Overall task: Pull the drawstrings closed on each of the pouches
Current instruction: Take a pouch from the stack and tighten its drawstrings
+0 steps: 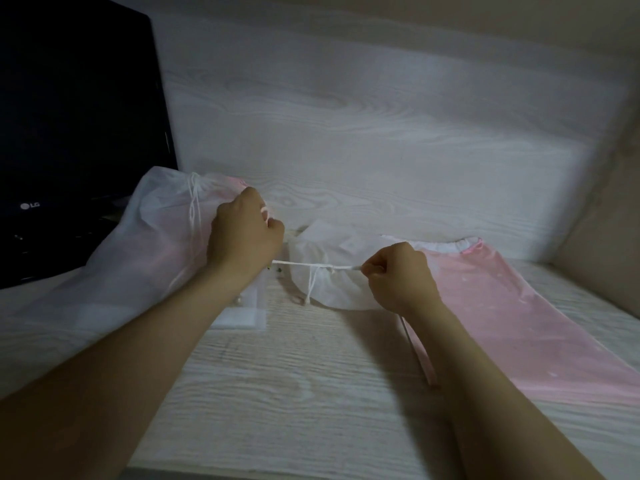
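Nearest us, two bare forearms reach out over a pale wood-grain desk [311,393].

Right hand [401,275]: fingers curled tight, thumb and forefinger pinching the white drawstring [313,265] at its right end.

Left hand [246,233]: closed in a fist. The same cord runs taut into the heel of this hand, so we take it as gripped there, though the grip itself is hidden. A small pink loop shows at the knuckles; we cannot tell what it belongs to.

Small white pouch [332,289]: sits mid-desk between the two hands. It is thin, soft, matte fabric with a rounded lower edge. The mouth is bunched into fine gathers along the stretched cord. A slack loop of the cord hangs down its front and ends in small knots.

Under the left wrist lies a flat white packet [242,315], squared off and lying flat on the desk.

Pink pouch [519,313]: to the right, spread flat and glossy, partly behind the right hand. It has a white ruffled hem along its far edge and a pink cord at the far corner. Its mouth looks wide, not drawn.

Large white pouch [138,251]: to the left, translucent, with a pink tint showing through. Its neck is cinched, with white strings trailing down.

Far left is a black monitor [69,116]. The bezel reads "LG" [30,205], the only legible writing.

Behind everything is a wood-grain back panel [363,133].
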Demonstrator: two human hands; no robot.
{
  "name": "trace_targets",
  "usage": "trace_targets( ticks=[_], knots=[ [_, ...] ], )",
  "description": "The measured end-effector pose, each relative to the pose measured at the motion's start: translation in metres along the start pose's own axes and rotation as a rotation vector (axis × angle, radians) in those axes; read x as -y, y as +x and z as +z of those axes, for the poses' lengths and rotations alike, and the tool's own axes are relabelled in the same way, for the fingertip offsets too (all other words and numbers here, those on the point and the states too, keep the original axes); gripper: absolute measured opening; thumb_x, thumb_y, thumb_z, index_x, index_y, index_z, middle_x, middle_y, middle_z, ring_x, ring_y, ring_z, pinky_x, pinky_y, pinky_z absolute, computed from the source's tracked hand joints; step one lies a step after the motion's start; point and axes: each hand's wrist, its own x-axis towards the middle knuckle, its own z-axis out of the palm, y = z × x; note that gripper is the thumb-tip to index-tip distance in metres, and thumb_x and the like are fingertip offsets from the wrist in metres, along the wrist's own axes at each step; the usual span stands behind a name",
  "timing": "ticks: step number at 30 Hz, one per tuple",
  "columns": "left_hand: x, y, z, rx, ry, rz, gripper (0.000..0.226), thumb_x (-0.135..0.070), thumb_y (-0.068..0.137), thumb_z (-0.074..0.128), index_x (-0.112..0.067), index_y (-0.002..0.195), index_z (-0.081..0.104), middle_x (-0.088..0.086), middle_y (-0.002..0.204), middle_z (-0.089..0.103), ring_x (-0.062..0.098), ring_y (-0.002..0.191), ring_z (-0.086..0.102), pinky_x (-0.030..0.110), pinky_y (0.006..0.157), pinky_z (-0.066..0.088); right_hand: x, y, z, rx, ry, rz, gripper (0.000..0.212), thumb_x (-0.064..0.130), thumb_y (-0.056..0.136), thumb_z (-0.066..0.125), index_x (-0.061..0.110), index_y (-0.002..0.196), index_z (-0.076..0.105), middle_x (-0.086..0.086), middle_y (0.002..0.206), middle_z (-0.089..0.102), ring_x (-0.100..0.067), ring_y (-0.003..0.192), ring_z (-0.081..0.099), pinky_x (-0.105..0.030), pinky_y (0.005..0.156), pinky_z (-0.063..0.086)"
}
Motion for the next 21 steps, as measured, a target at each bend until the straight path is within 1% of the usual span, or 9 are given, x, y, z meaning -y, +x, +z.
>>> trace_targets(
  ticks=[3,6,10,12,13,15,17,19,21],
  knots=[
    [0.001,-0.002,0.005,0.086,0.126,0.094,0.015,-0.018,0.094,0.066,-0.012,0.1,0.054,0.017,0.099,0.066,0.039,0.089,0.06,0.036,0.071,0.043,0.001,-0.002,-0.002,-0.029,-0.089,0.074,0.02,0.018,0.084,0.056,0.02,0.089,0.076,-0.003,0.098,0.072,-0.03,0.089,0.068,-0.036,0.074,0.056],
    [-0.003,-0.005,0.007,0.133,0.209,0.13,0.01,-0.013,0.095,0.062,-0.011,0.101,0.054,0.02,0.097,0.063,0.044,0.091,0.062,0.041,0.071,0.05,0.001,-0.002,-0.003,-0.056,-0.152,0.089,0.02,0.019,0.085,0.057,0.021,0.096,0.074,-0.006,0.106,0.068,-0.034,0.091,0.066,-0.035,0.074,0.052],
    [-0.001,-0.012,0.009,0.184,0.215,0.193,0.011,-0.008,0.092,0.06,-0.013,0.101,0.059,0.013,0.092,0.062,0.04,0.084,0.061,0.044,0.07,0.054,0.001,-0.003,-0.005,-0.068,-0.208,0.017,0.019,0.011,0.085,0.059,0.023,0.093,0.071,-0.005,0.102,0.067,-0.034,0.09,0.064,-0.034,0.07,0.046],
    [0.002,-0.015,0.012,0.245,0.144,0.291,0.024,-0.006,0.089,0.063,-0.019,0.109,0.062,0.002,0.096,0.06,0.034,0.09,0.063,0.043,0.073,0.054,-0.002,-0.002,-0.005,-0.056,-0.194,-0.074,0.018,0.011,0.089,0.054,0.026,0.094,0.063,-0.002,0.097,0.068,-0.032,0.088,0.062,-0.035,0.067,0.045],
    [0.005,-0.015,0.014,0.297,0.107,0.357,0.036,-0.003,0.087,0.065,-0.022,0.118,0.063,-0.002,0.103,0.057,0.031,0.098,0.062,0.043,0.079,0.054,-0.003,-0.002,-0.005,-0.05,-0.162,-0.118,0.017,0.013,0.093,0.052,0.029,0.096,0.058,-0.002,0.094,0.068,-0.031,0.088,0.061,-0.037,0.067,0.046],
    [0.012,-0.015,0.019,0.411,0.126,0.475,0.069,0.006,0.082,0.065,-0.025,0.143,0.055,-0.002,0.128,0.048,0.026,0.119,0.05,0.043,0.098,0.049,-0.001,-0.002,-0.006,-0.024,0.01,-0.21,0.014,0.017,0.099,0.047,0.03,0.098,0.051,-0.002,0.086,0.071,-0.03,0.086,0.063,-0.043,0.072,0.052],
    [0.015,-0.014,0.021,0.459,0.176,0.51,0.094,0.011,0.077,0.065,-0.031,0.157,0.04,-0.003,0.149,0.033,0.027,0.132,0.037,0.045,0.111,0.04,0.01,-0.007,-0.01,0.043,0.305,-0.244,0.012,0.017,0.103,0.046,0.024,0.096,0.053,-0.001,0.081,0.075,-0.024,0.083,0.069,-0.044,0.079,0.056],
    [0.016,-0.014,0.024,0.502,0.127,0.497,0.096,0.004,0.076,0.07,-0.035,0.158,0.039,-0.005,0.161,0.025,0.027,0.142,0.029,0.046,0.119,0.033,0.022,-0.013,-0.016,0.145,0.639,-0.213,0.015,0.011,0.105,0.044,0.015,0.093,0.052,-0.008,0.082,0.076,-0.021,0.079,0.072,-0.034,0.075,0.056],
    [0.017,-0.013,0.027,0.539,0.046,0.479,0.087,-0.011,0.075,0.083,-0.036,0.151,0.047,-0.005,0.164,0.029,0.022,0.145,0.029,0.041,0.122,0.027,0.031,-0.019,-0.023,0.197,0.836,-0.177,0.016,0.008,0.107,0.042,0.012,0.094,0.051,-0.016,0.084,0.076,-0.021,0.077,0.071,-0.024,0.067,0.053]
  ],
)
